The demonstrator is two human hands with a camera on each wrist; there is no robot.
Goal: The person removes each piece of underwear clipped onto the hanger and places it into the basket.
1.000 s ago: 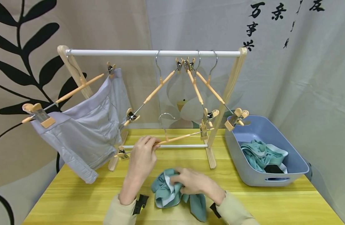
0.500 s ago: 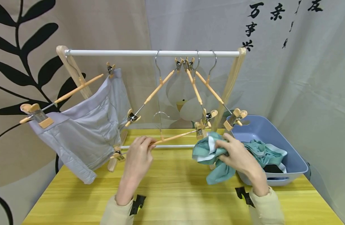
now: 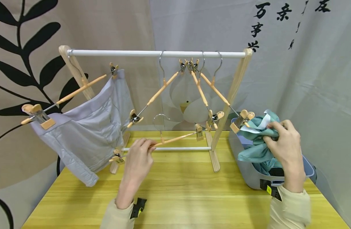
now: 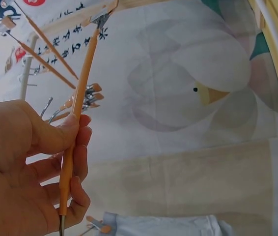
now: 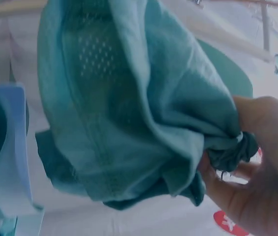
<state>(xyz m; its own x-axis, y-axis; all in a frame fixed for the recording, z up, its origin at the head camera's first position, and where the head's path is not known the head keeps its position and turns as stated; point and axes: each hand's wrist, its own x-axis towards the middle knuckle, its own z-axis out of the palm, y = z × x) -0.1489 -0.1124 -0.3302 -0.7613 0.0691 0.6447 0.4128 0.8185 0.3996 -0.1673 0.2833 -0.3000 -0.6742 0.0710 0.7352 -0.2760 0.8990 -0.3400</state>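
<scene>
My left hand point(image 3: 138, 163) grips the bar of a clip hanger point(image 3: 175, 139) in front of the rack, its metal hook upward and nothing in its clips. In the left wrist view, thumb and fingers wrap around the orange bar point(image 4: 82, 73). At the right, my right hand point(image 3: 285, 144) pinches a bunched teal cloth garment point(image 3: 258, 152) over the blue basket point(image 3: 248, 178). The right wrist view shows the garment point(image 5: 104, 113) hanging in folds, with a patch of small holes. More teal cloth lies in the basket, partly hidden behind the held piece.
A wooden rack with a white rail point(image 3: 121, 53) stands on the yellow table point(image 3: 175, 197). Pale lavender shorts point(image 3: 92, 114) hang from a clip hanger at its left. Three bare clip hangers point(image 3: 164, 87) hang toward the right, one clip close to the basket's rim.
My right hand has lifted the teal garment off the table and carried it right, to above the basket. My left hand keeps the hanger, which has shifted slightly left.
</scene>
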